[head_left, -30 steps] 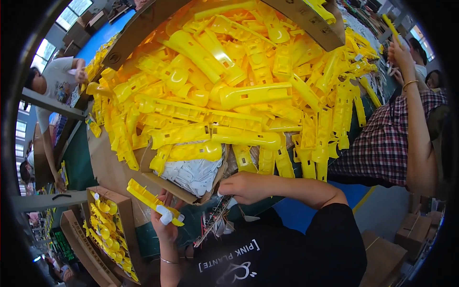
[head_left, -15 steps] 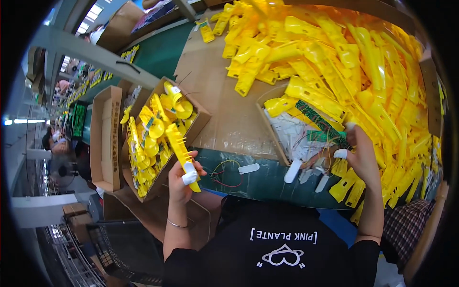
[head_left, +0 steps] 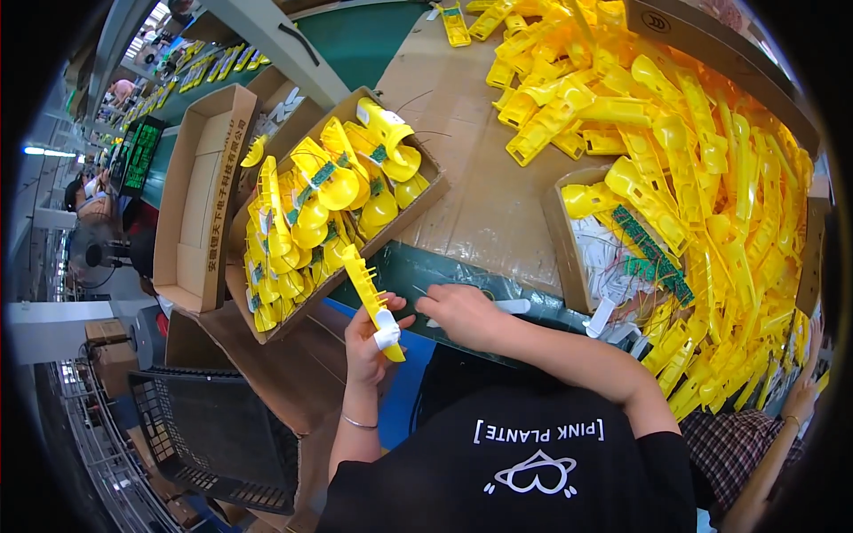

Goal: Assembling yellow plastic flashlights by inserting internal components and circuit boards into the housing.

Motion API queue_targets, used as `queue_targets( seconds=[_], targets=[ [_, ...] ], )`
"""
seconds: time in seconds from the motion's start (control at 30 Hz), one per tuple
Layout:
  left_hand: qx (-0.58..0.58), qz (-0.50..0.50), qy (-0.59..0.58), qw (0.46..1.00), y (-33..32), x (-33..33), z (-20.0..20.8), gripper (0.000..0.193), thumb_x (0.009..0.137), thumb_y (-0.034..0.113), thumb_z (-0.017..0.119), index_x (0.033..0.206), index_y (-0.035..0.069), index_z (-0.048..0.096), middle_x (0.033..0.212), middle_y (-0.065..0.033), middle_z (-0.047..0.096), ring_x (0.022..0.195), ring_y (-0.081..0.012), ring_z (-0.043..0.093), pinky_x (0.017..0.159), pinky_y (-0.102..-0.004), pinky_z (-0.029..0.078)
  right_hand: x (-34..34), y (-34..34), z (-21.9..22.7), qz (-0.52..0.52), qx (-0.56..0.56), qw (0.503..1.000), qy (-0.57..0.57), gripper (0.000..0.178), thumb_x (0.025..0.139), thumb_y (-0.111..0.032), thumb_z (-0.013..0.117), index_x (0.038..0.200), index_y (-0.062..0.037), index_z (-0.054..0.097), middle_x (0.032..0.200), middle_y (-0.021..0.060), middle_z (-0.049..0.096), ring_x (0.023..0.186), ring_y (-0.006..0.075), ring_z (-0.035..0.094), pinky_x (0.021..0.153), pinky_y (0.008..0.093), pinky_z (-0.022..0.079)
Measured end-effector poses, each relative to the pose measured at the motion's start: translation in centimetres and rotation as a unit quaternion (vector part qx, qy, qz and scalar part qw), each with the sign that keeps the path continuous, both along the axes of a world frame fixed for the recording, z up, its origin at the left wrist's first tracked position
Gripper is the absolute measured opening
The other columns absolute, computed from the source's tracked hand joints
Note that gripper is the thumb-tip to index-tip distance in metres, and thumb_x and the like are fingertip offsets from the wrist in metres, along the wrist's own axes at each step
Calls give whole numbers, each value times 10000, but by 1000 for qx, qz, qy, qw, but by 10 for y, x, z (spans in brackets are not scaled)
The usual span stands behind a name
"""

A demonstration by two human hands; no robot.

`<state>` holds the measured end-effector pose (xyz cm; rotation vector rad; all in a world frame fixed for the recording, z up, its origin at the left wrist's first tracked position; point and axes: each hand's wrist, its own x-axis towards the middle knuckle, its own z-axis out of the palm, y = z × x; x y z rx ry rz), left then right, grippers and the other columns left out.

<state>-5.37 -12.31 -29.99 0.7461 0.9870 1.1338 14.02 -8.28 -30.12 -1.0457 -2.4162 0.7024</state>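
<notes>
Big yellow parts pile (head_left: pixel 711 133) crowds the surface (head_left: pixel 471 204); box (head_left: pixel 329 213) of finished pieces sits left. Left hand (head_left: pixel 369 342) clamps yellow handle (head_left: pixel 371 298) upright; right hand (head_left: pixel 458 313) is loose just beside it. Risk: thin wires snag, white cap (head_left: pixel 387 336) slips.

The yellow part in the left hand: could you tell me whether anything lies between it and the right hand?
Nothing visible does. The right hand sits just beside the yellow part held in the left hand, with only bare green table edge behind the gap.
</notes>
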Motion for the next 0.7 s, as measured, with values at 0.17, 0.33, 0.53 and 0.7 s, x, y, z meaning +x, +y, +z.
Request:
queue_targets(
  seconds=[0.17,0.33,0.53,0.7],
  targets=[
    [10,-44,-126,991,6,25,15,566,673,71,653,1195,-23,455,1174,-200,521,1128,-315,498,971,-471,393,49,5,41,-123,-308,928,169,249,708,28,635,948,12,571,736,96,598,649,167,614,614,274,493],
    [-2,-117,-187,975,31,91,39,626,689,82,679,1230,-46,391,1186,-226,518,1095,-321,526,960,-446,403,81,-11,59,-263,-315,802,434,235,836,12,564,1068,7,526,788,29,584,673,80,570,635,211,475],
    [182,-116,4,976,45,135,52,619,708,84,688,1227,-50,379,1164,-237,524,1078,-342,536,950,-446,411,105,-13,71,-368,-104,865,326,194,822,12,577,1016,6,556,761,11,581,643,36,536,551,164,425],
    [312,-165,111,929,58,138,54,665,723,49,669,1285,-53,330,1193,-175,515,1038,-235,553,866,-321,455,112,-7,74,-355,-129,843,383,204,817,3,589,1013,12,535,770,18,582,627,34,535,539,167,426]
  ],
)
